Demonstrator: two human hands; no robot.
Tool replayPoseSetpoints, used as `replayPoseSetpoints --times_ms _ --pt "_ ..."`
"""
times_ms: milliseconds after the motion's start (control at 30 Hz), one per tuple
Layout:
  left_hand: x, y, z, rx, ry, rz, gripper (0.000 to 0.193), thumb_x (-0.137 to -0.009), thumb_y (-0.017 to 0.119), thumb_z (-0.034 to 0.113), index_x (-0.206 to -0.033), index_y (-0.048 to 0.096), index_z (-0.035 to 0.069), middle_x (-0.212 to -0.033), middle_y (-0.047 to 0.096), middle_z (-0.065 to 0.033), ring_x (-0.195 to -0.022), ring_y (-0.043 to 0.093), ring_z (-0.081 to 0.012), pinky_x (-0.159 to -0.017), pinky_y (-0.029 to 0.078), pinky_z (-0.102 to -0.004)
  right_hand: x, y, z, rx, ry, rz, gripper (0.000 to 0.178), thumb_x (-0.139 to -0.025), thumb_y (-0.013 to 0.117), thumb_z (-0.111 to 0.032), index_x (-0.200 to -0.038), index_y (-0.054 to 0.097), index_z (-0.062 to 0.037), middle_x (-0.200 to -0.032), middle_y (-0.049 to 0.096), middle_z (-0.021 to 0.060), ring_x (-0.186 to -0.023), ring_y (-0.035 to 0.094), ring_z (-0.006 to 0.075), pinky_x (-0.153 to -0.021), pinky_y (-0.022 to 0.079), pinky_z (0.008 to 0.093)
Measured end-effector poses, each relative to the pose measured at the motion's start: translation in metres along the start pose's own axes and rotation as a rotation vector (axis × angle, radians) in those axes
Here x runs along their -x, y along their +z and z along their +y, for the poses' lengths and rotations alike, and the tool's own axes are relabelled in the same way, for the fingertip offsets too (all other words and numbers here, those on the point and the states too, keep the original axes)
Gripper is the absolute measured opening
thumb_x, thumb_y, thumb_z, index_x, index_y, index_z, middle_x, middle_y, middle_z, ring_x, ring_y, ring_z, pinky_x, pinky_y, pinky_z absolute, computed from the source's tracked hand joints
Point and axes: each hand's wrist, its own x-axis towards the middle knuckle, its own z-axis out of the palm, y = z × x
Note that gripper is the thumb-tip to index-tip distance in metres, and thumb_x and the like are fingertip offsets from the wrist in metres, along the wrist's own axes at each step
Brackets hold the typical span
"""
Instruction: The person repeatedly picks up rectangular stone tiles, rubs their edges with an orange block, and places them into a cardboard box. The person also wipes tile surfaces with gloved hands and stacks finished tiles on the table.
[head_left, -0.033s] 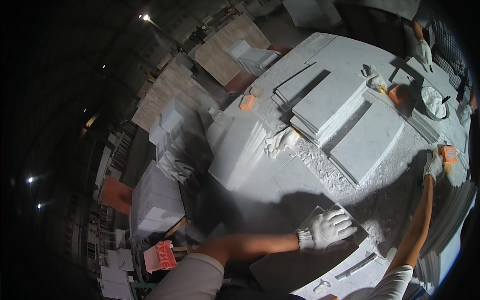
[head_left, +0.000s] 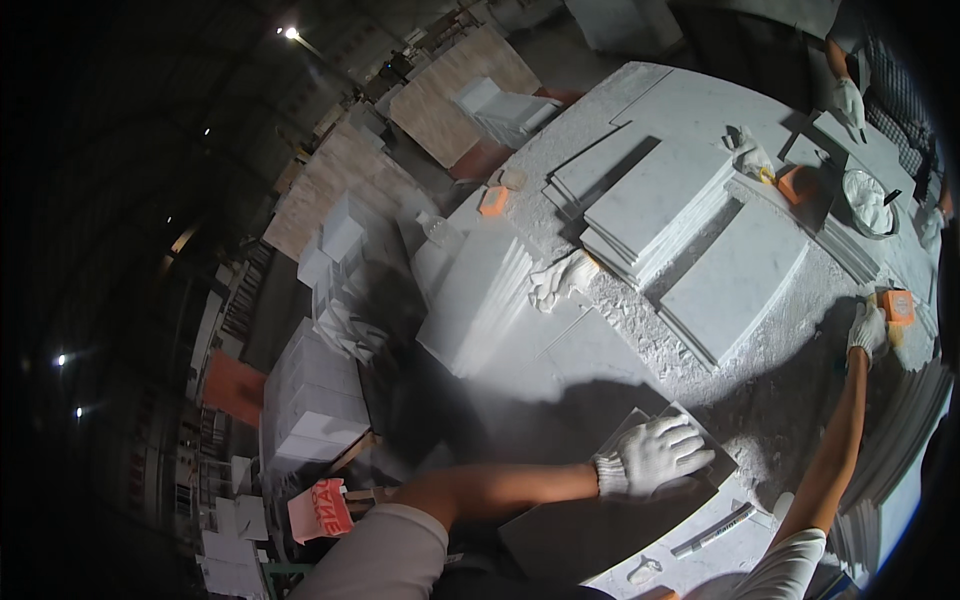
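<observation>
My left hand (head_left: 655, 457), in a white knitted glove, lies flat with spread fingers on a dark, shadowed stone tile (head_left: 590, 530) near the front of the table. The tile's far corner shows past the fingertips. Stretched out to the right, my gloved right hand (head_left: 868, 328) is beside an orange block (head_left: 898, 307). Its fingers look drawn together; their tips are partly hidden, and what they hold, if anything, cannot be made out. A marker pen (head_left: 715, 530) lies on a pale slab close to me, with a small whitish lump (head_left: 644, 571) beside it.
Stacked white tiles (head_left: 660, 200) stand mid-table amid white dust. A crumpled glove (head_left: 562, 280) lies in front of them. Another orange block (head_left: 493, 201) is far left. At right is a bucket (head_left: 868, 205); beyond, a co-worker's gloved hand (head_left: 849, 103). Slabs (head_left: 890, 480) stand along the right edge.
</observation>
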Motion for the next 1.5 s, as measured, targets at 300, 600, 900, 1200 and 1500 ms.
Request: replayPoseSetpoints --times_ms 300,600,900,1200,1500 --pt "-0.004 -0.03 0.005 0.045 -0.024 0.007 0.048 -0.105 0.048 0.043 -0.14 0.059 0.012 -0.131 0.065 -0.0102 -0.126 0.057 -0.0272 -0.112 0.041 -0.0421 0.011 -0.05 -0.022 -0.222 0.018 0.276 0.039 -0.102 0.058 -0.042 -0.119 0.071 -0.0102 -0.11 0.075 0.0154 -0.105 0.07 0.0373 -0.089 0.054 0.0466" --pt "-0.006 -0.009 -0.004 -0.109 0.095 0.207 0.028 -0.091 0.059 0.038 -0.084 0.069 0.013 -0.088 0.069 -0.0089 -0.09 0.065 -0.026 -0.094 0.047 -0.0476 0.121 -0.118 -0.035 -0.475 -0.373 0.409 0.032 -0.098 0.063 -0.019 -0.128 0.066 -0.0086 -0.12 0.069 0.0171 -0.111 0.066 0.036 -0.099 0.051 0.0425" --pt "0.0 -0.009 -0.004 0.156 -0.005 -0.013 0.051 -0.105 0.044 0.052 -0.114 0.067 0.008 -0.109 0.072 -0.0177 -0.108 0.067 -0.0325 -0.099 0.05 -0.0463 0.383 -0.269 0.026 -0.85 -0.246 0.266 0.042 -0.1 0.064 -0.016 -0.141 0.06 -0.0056 -0.141 0.058 0.0164 -0.129 0.057 0.03 -0.11 0.044 0.0372" --pt "0.035 0.017 -0.002 0.063 0.206 0.365 0.043 -0.101 0.051 0.049 -0.128 0.062 0.019 -0.133 0.064 -0.01 -0.123 0.058 -0.0274 -0.11 0.044 -0.0436 0.686 -0.332 0.085 -1.345 0.349 0.31 0.058 -0.109 0.055 -0.021 -0.159 0.037 0.0014 -0.159 0.048 0.0106 -0.145 0.045 0.0193 -0.12 0.034 0.0336" --pt "0.212 0.015 0.022 0.345 0.248 0.447 0.057 -0.102 0.058 0.046 -0.148 0.053 0.013 -0.156 0.048 -0.0128 -0.147 0.04 -0.0318 -0.127 0.027 -0.0454 0.89 -0.276 0.143 -1.108 0.584 0.232 0.053 -0.11 0.048 -0.033 -0.153 0.046 -0.0018 -0.152 0.052 0.015 -0.138 0.052 0.027 -0.117 0.041 0.0408"
